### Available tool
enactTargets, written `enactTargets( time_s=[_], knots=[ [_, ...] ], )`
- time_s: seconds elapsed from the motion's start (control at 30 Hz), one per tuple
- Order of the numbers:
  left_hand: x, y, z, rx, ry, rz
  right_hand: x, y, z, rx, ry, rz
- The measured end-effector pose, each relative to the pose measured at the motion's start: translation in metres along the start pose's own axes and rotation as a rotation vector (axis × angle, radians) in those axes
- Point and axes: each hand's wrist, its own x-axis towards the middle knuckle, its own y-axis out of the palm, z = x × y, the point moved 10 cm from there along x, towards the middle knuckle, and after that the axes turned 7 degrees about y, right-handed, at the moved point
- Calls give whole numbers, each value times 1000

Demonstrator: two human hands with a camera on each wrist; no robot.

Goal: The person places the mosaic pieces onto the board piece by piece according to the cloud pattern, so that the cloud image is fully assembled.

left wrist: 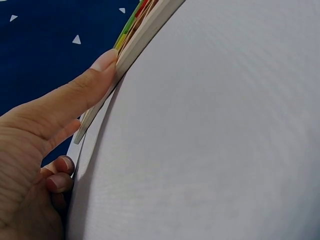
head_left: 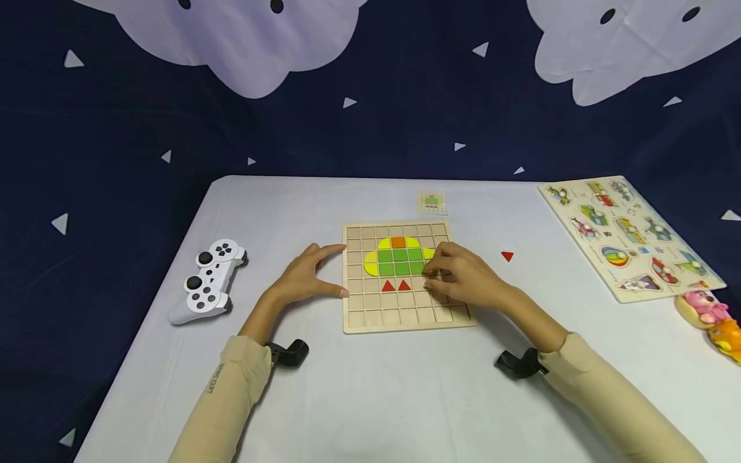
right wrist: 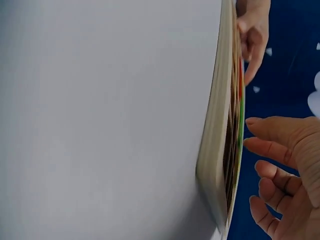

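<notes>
A square wooden grid board (head_left: 376, 318) lies on the table, with green squares (head_left: 401, 262), yellow curved pieces (head_left: 371, 263), an orange square (head_left: 398, 242) and two red triangles (head_left: 396, 286) in its cells. My left hand (head_left: 307, 273) is at the board's left edge, thumb and forefinger spread apart; the thumb (left wrist: 102, 65) rests on the rim in the left wrist view. Over the board's right side is my right hand (head_left: 463, 273), partly hiding a yellow piece. Its fingers are loosely bent, and a gap shows between thumb and forefinger (right wrist: 270, 147), nothing visible in it.
Behind the board lies a small pattern card (head_left: 431, 203). A loose red triangle (head_left: 507, 256) is on the table to the right. A white game controller (head_left: 211, 280) lies at left, a picture puzzle board (head_left: 631, 241) at far right beside small toys (head_left: 703, 308).
</notes>
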Motion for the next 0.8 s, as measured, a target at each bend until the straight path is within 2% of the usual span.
enactTargets(
  time_s=[0.43, 0.7, 0.8],
  knots=[
    [-1, -2, 0, -6, 10, -9, -19, -46, -69, -131, 122, -55],
    [1, 0, 0, -14, 16, -4, -40, -65, -94, -293, 66, -122],
    [1, -1, 1, -14, 16, -9, -45, -67, -100, -314, 70, -128]
  ],
)
